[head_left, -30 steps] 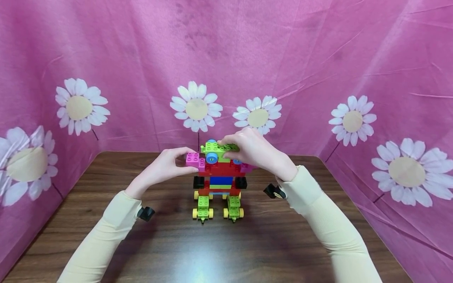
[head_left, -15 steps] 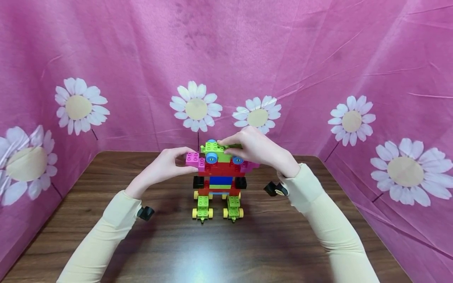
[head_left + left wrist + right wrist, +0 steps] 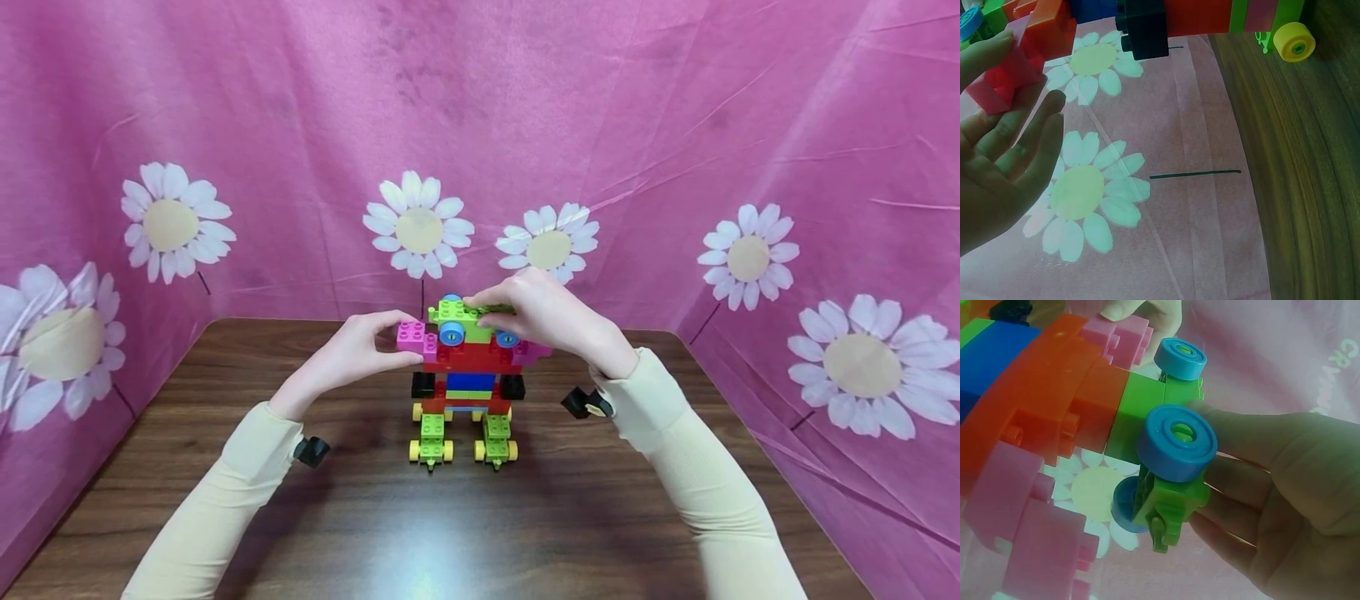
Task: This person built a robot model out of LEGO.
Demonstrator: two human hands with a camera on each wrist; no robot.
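Note:
A figure built of toy building bricks stands upright on the table, with a red upper body (image 3: 468, 360). My left hand (image 3: 352, 354) pinches the pink bricks (image 3: 411, 335) that jut from its left side, thumb on one face and fingers on the other. On top sits a green wheeled base (image 3: 455, 312) with blue wheels (image 3: 1177, 442). Thumb and fingers of my right hand (image 3: 551, 317) grip this base, covering part of its right end. More pink bricks (image 3: 1044, 547) stick out on the figure's right side, partly behind my right hand in the head view.
Lower down are black bricks (image 3: 423, 386) at both sides and a blue brick (image 3: 470, 382). The feet are green wheeled bases (image 3: 431, 450) with yellow wheels. A brown wooden table (image 3: 337, 517) lies underneath, enclosed by pink cloth (image 3: 300, 167) printed with white daisies.
My right hand has shifted slightly on the green wheeled base, uncovering more of its right blue wheel. The left hand keeps its hold on the pink bricks.

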